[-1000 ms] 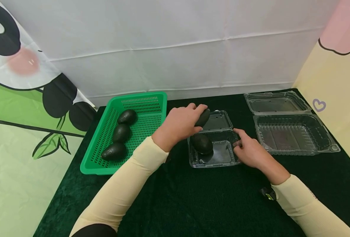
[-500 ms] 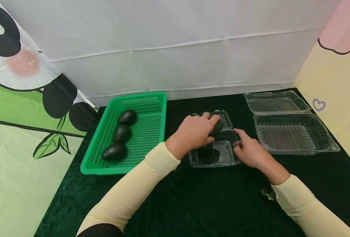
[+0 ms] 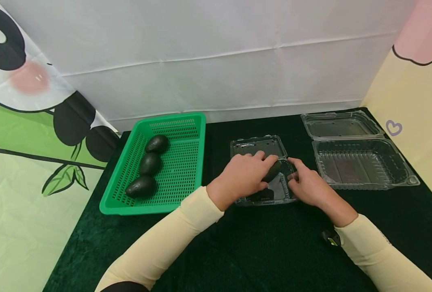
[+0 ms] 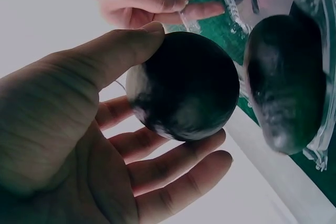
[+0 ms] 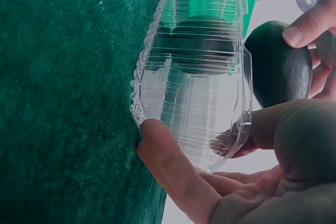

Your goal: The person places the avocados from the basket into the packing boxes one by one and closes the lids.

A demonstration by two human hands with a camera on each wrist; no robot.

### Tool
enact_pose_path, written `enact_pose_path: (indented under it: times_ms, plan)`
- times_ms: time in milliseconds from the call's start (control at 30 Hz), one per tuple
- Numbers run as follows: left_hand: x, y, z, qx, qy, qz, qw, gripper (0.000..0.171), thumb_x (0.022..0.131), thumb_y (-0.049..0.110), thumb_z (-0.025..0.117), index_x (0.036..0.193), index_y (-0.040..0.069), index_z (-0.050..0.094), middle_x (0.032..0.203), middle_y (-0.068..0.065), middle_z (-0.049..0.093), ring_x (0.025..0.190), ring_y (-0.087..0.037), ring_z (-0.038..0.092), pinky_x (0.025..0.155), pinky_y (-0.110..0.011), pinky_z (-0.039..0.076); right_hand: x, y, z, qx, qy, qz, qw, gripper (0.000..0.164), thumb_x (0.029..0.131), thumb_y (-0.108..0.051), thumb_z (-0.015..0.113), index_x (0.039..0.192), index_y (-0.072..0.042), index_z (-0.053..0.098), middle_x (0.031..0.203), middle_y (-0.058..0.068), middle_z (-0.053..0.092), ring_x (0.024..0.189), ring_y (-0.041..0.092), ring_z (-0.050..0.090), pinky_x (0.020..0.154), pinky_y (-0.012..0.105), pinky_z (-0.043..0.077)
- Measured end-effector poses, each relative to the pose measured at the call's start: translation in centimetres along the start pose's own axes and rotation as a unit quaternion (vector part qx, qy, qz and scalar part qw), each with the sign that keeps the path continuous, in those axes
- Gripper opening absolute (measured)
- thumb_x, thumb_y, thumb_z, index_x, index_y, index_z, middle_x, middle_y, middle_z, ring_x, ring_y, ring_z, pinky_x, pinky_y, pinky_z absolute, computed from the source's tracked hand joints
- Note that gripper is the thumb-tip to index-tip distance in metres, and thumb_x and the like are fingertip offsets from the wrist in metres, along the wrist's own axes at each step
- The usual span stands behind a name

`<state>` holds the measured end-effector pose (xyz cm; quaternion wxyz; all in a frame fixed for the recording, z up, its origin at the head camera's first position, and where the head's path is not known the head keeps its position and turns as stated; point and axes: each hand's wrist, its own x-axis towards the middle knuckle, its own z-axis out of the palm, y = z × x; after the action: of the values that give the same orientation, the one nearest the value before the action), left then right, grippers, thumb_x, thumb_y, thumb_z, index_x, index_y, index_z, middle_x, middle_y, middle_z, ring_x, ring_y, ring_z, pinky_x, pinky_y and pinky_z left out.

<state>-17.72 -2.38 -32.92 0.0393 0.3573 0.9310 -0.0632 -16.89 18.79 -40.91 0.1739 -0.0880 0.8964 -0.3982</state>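
Note:
My left hand [image 3: 242, 175] holds a dark avocado [image 4: 184, 85] between thumb and fingers, over the small clear plastic clamshell [image 3: 279, 191]. In the right wrist view this held avocado is beside the container's rim, above its opening. Another avocado [image 4: 286, 85] lies inside the container at its left side; in the head view my left hand mostly hides it. At the container's right side, my right hand [image 3: 309, 184] grips the wall, with fingers at both the rim and the base. The clamshell's lid [image 3: 261, 145] lies folded back behind its base.
To the left stands a green perforated basket [image 3: 183, 162] with a row of three avocados [image 3: 150, 164]. A larger clear clamshell [image 3: 355, 166] lies open at the right. Dark green cloth covers the table [image 3: 252, 247], and a white backdrop [image 3: 216, 81] rises behind it.
My left hand has carried the avocado rightward and lower, from the clamshell's left rear to over its base. My right hand has stayed at the container's right wall.

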Motion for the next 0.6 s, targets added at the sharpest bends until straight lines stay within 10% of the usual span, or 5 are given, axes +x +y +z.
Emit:
enact_pose_path:
  times_ms: [600]
  plan:
    - [-1.6,0.8,2.3,-0.022,0.003,0.015,0.9996,0.072,0.091,0.046,0.078,0.153,0.024,0.047,0.133,-0.005,0.063,0.103,-0.021,0.069,0.081,-0.036,0.058,-0.1,-0.1,-0.1,-0.005,0.002,0.006,1.0,0.073,0.101,-0.006,0.047,0.163,-0.002,0.01,0.135,0.033,0.057,0.061,0.022,0.057,0.057,0.038,0.047]
